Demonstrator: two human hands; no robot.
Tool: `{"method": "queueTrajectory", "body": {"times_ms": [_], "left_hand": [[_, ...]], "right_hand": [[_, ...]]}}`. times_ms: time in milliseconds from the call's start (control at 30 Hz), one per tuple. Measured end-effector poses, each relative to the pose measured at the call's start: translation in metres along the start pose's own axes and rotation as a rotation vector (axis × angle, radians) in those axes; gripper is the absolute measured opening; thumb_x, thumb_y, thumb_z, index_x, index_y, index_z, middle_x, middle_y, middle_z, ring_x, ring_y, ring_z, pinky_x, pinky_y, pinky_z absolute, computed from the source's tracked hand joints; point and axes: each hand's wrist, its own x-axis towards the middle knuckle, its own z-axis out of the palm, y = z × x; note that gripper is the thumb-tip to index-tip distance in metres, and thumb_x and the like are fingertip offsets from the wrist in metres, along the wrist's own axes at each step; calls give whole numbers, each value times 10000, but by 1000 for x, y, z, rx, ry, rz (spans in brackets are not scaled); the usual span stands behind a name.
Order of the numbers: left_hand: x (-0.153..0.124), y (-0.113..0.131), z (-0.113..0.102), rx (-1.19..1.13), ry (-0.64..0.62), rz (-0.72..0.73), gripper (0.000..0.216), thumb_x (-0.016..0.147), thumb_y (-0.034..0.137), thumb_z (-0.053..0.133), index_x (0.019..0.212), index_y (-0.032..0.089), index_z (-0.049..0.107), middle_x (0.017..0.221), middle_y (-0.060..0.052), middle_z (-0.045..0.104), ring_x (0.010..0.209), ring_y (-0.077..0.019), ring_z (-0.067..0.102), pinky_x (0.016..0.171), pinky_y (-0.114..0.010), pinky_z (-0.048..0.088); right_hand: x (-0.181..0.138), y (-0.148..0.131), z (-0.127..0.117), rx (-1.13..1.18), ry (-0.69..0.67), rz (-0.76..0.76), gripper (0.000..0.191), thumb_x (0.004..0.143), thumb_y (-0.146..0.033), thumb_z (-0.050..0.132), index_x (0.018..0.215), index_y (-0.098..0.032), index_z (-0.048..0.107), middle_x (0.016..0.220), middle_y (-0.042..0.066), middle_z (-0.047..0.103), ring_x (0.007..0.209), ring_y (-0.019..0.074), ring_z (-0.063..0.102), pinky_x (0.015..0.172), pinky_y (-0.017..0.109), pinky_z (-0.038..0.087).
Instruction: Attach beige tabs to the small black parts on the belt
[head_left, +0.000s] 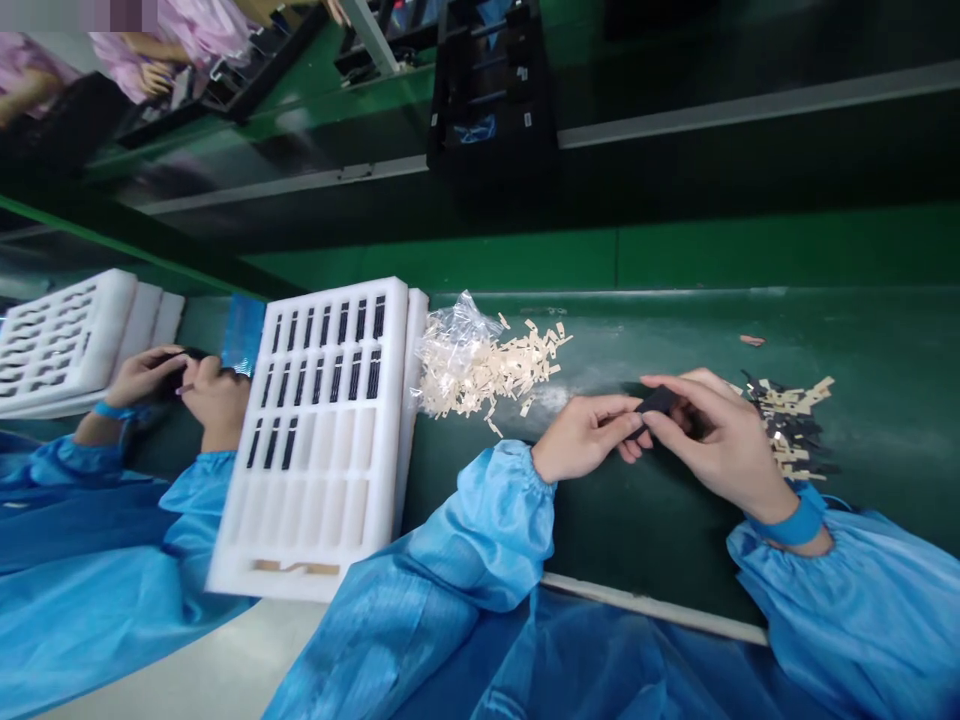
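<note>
My left hand (589, 438) and my right hand (716, 435) meet over the green table (652, 520), both pinching a small black part (658, 402) between their fingertips. Just right of my right hand lies a heap of black and tan strips (791, 425). A pile of small cream-coloured strips (499, 365) with a crumpled clear bag (454, 345) lies left of my left hand. Beside that pile stands a white foam tray (315, 480) with several black parts set in its upper slots; its lower slots hold nothing.
A co-worker's hands (187, 385) in blue sleeves work at the left next to a stack of white foam trays (67, 335). Black racks (491, 90) stand on the far green bench. People in pink sit at the top left.
</note>
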Motion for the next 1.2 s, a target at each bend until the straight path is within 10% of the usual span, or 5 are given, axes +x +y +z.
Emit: {"method": "queueTrajectory", "body": {"times_ms": [367,533,733,1000,1200], "left_hand": [[-5,11,-2,314,24,-84,438,947,555,602,913,125,680,766,-30,673,604,-89,594,629,-218,505],[0,10,-14,431,44,-113,490,925,602,602,761,142,640,630,-12,638,531,-103,584,585,-222,489],[5,8,-14,342,229,-116,680,843,775,570,1022,135,711,666,-34,667,583,-178,643,552,-277,550],[16,0,-28,526,141,-54,616,788,782,621,708,174,685,630,-43,682,543,-177,641,565,-270,556],[-1,1,-16,612,129,53,529,960,609,520,712,160,651,639,-27,649,582,-124,605,617,-227,508]], "right_hand": [[9,4,4,227,-37,260,483,1064,-480,419,903,-163,745,715,18,632,678,138,596,653,268,457],[15,10,8,520,-200,419,347,872,-505,737,925,-179,631,664,-43,580,603,109,528,562,231,396],[24,20,19,825,369,451,308,989,-482,528,1165,-236,473,939,8,685,595,99,584,566,242,461],[7,10,50,-56,-35,106,222,1030,-263,457,1115,-219,657,1097,54,768,1036,179,722,969,295,522],[-1,6,45,-40,6,47,247,1044,-239,460,1074,-215,704,958,38,783,905,165,736,859,263,544]]}}
